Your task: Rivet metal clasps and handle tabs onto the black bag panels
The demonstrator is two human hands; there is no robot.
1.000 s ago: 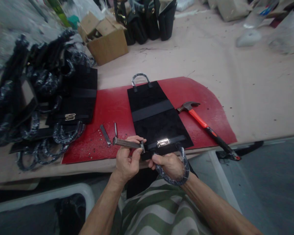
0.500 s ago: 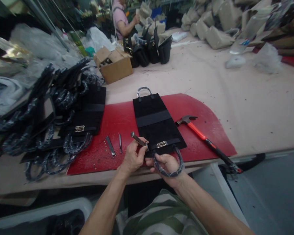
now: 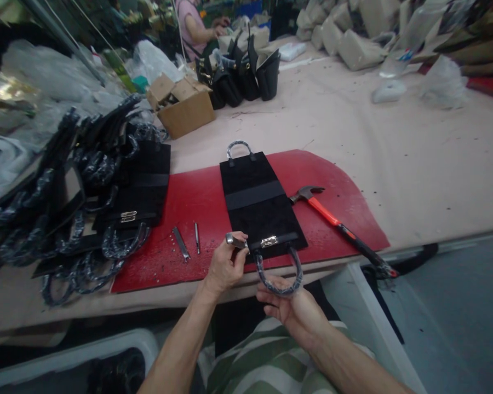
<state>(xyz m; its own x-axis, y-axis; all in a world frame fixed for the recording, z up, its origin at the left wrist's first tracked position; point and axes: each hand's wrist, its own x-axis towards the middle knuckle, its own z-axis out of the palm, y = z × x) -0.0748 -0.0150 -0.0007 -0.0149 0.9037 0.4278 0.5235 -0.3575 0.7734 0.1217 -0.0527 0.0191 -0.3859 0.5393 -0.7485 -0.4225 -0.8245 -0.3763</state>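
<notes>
My left hand [image 3: 227, 267] is closed around a short metal punch [image 3: 235, 241], held at the near left corner of a black bag panel [image 3: 258, 205]. A metal clasp [image 3: 269, 241] sits on the panel's near strap. My right hand [image 3: 290, 309] is below the panel's near plastic-wrapped handle [image 3: 278, 290], palm up with fingers stretched out; whether it touches the handle I cannot tell. To the right lies a claw hammer [image 3: 332, 219] with an orange and black grip. On the left lie a flat metal tool [image 3: 181, 244] and a thin metal rod [image 3: 196, 238].
A red mat [image 3: 201, 202] lies under the work. Wrapped black bag panels [image 3: 107, 191] are heaped at left. Farther back stand a cardboard box [image 3: 187, 115], black bags [image 3: 246, 76] and a person in a pink top [image 3: 191, 27]. Beige bags [image 3: 349, 38] are piled at far right.
My right hand has drawn back from the panel edge, down towards me, its fingers now straighter. The punch in my left hand has tipped to a flatter angle. The hammer lies still.
</notes>
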